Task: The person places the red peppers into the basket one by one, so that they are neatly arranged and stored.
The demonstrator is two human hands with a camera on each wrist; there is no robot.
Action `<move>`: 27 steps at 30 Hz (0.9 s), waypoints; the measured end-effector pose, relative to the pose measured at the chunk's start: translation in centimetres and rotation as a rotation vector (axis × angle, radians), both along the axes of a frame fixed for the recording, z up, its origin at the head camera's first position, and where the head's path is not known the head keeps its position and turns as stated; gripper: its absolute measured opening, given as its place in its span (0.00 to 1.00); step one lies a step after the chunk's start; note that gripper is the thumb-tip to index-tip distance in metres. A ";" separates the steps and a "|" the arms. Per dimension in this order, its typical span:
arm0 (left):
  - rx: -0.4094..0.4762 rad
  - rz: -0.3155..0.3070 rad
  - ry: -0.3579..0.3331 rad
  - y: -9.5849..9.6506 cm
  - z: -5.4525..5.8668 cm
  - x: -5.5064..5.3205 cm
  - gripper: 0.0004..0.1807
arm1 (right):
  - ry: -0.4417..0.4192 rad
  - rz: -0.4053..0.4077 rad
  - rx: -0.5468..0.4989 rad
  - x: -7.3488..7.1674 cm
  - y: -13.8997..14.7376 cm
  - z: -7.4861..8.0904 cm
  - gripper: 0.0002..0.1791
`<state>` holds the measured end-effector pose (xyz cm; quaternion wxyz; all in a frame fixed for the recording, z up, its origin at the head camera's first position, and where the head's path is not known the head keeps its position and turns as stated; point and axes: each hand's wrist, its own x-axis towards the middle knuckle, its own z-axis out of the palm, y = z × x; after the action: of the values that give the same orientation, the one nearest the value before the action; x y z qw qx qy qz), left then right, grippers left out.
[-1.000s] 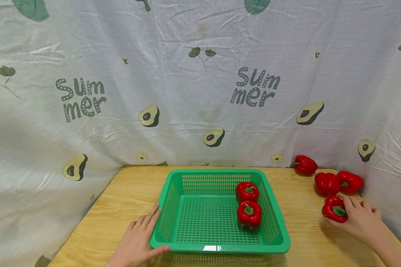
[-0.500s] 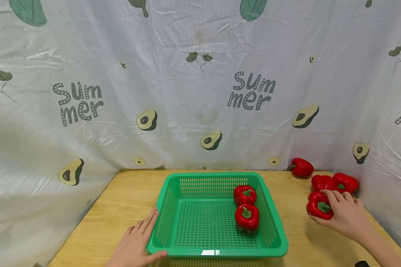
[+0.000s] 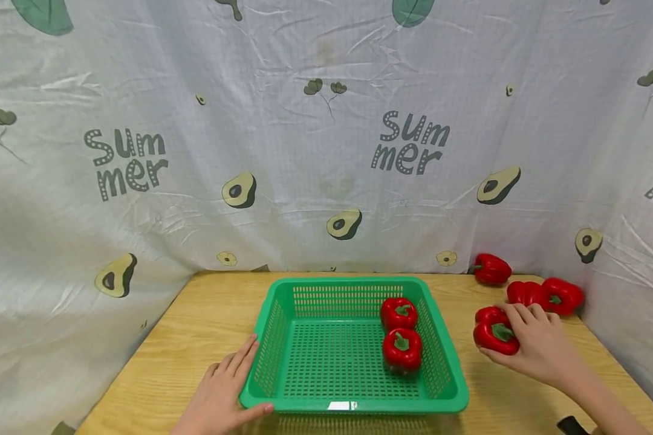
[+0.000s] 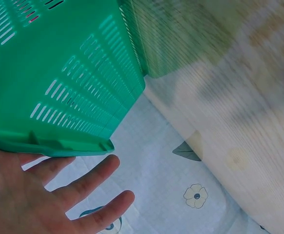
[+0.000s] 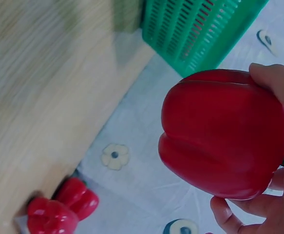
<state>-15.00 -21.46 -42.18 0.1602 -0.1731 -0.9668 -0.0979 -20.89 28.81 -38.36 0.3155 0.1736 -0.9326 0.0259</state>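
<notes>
My right hand (image 3: pixel 539 344) grips a red bell pepper (image 3: pixel 492 331) between thumb and fingers, right of the basket, its green stem turned toward the palm. In the right wrist view the held pepper (image 5: pixel 224 134) fills the middle, its lobed bottom toward the table. A green plastic basket (image 3: pixel 354 406) stands on the table. Inside along its right side are two red peppers, one at the back (image 3: pixel 394 314) and one nearer (image 3: pixel 399 356). My left hand (image 3: pixel 220 386) rests at the basket's left front corner, fingers extended along the outside and thumb at the front rim.
Three more red bell peppers lie at the table's back right: one by the curtain (image 3: pixel 491 269) and a pair (image 3: pixel 565 296) side by side. A printed cloth (image 3: pixel 294 151) hangs behind and at both sides of the wooden table (image 3: pixel 158 374).
My right hand has lifted the pepper away from the pair at the right and carried it left toward the basket. The left hand has stayed at the basket corner.
</notes>
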 end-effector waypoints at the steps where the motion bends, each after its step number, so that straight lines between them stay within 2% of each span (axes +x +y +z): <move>1: 0.000 0.001 0.000 0.0 0.0 0.0 0.52 | 0.005 0.009 0.001 0.0 -0.2 0.1 0.44; 10: -0.024 0.018 -0.003 0.0 0.2 -0.2 0.53 | 0.069 0.094 0.028 -0.5 -1.9 0.8 0.43; 22: -0.026 0.021 0.014 0.0 0.4 -0.1 0.53 | 0.088 0.196 0.042 -0.9 -4.1 2.1 0.44; 25: -0.014 0.014 -0.015 0.0 0.3 0.0 0.53 | 0.086 0.214 0.054 -1.0 -4.5 2.4 0.44; 27: 0.000 0.015 -0.058 0.1 0.3 0.1 0.53 | 0.077 0.222 0.059 -1.0 -4.8 2.5 0.44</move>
<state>-14.93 -21.41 -41.93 0.1326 -0.1628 -0.9724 -0.1018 -21.86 23.96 -35.89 0.3409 0.2859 -0.8952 0.0264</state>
